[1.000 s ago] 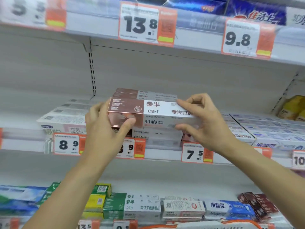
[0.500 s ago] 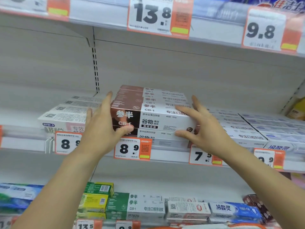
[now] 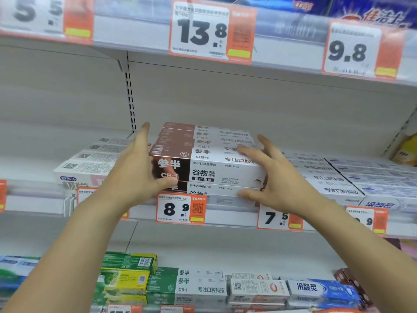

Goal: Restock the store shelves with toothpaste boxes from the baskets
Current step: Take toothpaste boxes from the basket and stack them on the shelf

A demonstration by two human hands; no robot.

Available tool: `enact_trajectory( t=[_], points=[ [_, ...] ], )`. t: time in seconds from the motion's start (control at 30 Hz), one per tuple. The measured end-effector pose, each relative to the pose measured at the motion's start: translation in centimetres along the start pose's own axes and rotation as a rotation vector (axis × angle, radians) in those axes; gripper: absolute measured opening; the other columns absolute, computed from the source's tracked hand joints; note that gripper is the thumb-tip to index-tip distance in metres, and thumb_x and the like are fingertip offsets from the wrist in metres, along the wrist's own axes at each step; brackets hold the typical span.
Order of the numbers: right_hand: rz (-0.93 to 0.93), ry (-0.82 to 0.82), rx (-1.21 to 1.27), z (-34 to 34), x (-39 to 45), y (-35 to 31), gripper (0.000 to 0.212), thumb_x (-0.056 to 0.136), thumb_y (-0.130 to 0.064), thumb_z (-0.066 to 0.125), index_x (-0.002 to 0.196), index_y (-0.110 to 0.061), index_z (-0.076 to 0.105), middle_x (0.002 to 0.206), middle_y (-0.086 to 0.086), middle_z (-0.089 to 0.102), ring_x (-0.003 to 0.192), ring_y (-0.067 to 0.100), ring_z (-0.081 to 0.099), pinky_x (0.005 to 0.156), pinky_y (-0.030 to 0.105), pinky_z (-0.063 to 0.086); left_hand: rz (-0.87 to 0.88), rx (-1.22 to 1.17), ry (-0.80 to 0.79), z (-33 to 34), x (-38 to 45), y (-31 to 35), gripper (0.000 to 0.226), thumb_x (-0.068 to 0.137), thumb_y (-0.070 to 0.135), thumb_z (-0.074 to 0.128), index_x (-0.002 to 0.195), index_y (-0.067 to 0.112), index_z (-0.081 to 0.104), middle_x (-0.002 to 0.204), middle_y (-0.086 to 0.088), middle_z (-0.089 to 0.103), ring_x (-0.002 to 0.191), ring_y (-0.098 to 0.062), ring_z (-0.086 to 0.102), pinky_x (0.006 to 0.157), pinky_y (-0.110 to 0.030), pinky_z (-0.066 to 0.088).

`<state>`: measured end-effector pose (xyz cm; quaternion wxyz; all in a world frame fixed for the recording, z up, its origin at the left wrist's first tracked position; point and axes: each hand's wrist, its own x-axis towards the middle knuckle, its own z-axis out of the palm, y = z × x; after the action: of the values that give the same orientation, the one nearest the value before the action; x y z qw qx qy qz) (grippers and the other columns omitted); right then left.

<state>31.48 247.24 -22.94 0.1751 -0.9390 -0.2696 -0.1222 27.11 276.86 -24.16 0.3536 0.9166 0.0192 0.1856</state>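
Observation:
A brown-and-white toothpaste box point(image 3: 225, 175) lies at the front of the top layer of a stack of the same boxes on the middle shelf point(image 3: 225, 214). My left hand point(image 3: 137, 170) lies flat against the box's left end, fingers straight and thumb touching the front lower corner. My right hand point(image 3: 277, 179) is at the right end with spread fingers; its index finger rests on the box top and its thumb touches the box below. More of these boxes sit behind in rows.
White toothpaste boxes point(image 3: 88, 163) lie left of the stack and more white boxes point(image 3: 327, 177) to its right. A price tag 8.9 point(image 3: 180, 208) hangs below. The lower shelf holds green, yellow and blue boxes point(image 3: 126, 276). The upper shelf edge point(image 3: 293, 53) overhangs.
The box, held tilted in front of the shelf a second ago, now lies flat on the stack. My fingers have straightened and spread at its two ends.

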Motion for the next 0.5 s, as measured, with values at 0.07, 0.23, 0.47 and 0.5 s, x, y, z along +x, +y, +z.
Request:
enact_trajectory(
  t=[0.07, 0.23, 0.47, 0.5],
  points=[
    [0.041, -0.119, -0.032, -1.4, 1.1, -0.6, 0.105, 0.069, -0.048, 0.086, 0.15, -0.054, 0.02, 0.166, -0.002, -0.01, 0.147, 0.023, 0.029, 0.106, 0.026, 0.035, -0.003, 0.056, -0.086, -0.9, 0.9, 0.6, 0.136, 0.059, 0.035, 0.095, 0.155, 0.037, -0.002, 0.157, -0.001, 0.037, 0.14, -0.024, 0.041, 0.116, -0.044, 0.033],
    [0.106, -0.348, -0.126, -2.9, 4.1, -1.7, 0.126, 0.066, -0.05, 0.087, 0.156, -0.044, 0.0, 0.165, 0.007, -0.016, 0.15, 0.029, 0.023, 0.117, 0.032, 0.025, 0.016, 0.149, -0.36, -2.0, 3.2, 1.5, 0.121, 0.058, 0.037, 0.095, 0.152, 0.035, 0.02, 0.136, 0.013, 0.051, 0.103, -0.012, 0.059, 0.099, -0.028, 0.041],
    [0.124, -0.404, -0.196, -2.3, 4.0, -2.5, 0.125, 0.073, -0.049, 0.083, 0.156, -0.04, -0.009, 0.165, 0.01, -0.015, 0.139, 0.035, 0.043, 0.109, 0.036, 0.039, 0.022, 0.08, -0.357, -1.4, 3.2, 1.1, 0.113, 0.064, 0.028, 0.094, 0.153, 0.032, 0.025, 0.123, 0.016, 0.057, 0.096, -0.01, 0.068, 0.09, -0.026, 0.05],
    [0.121, -0.402, -0.19, -2.3, 4.0, -2.4, 0.125, 0.073, -0.048, 0.083, 0.156, -0.04, -0.009, 0.165, 0.009, -0.014, 0.137, 0.035, 0.046, 0.107, 0.036, 0.041, 0.015, 0.076, -0.369, -1.5, 3.3, 1.1, 0.109, 0.063, 0.028, 0.094, 0.15, 0.032, 0.028, 0.122, 0.016, 0.06, 0.089, -0.007, 0.071, 0.087, -0.029, 0.054]
  ],
)
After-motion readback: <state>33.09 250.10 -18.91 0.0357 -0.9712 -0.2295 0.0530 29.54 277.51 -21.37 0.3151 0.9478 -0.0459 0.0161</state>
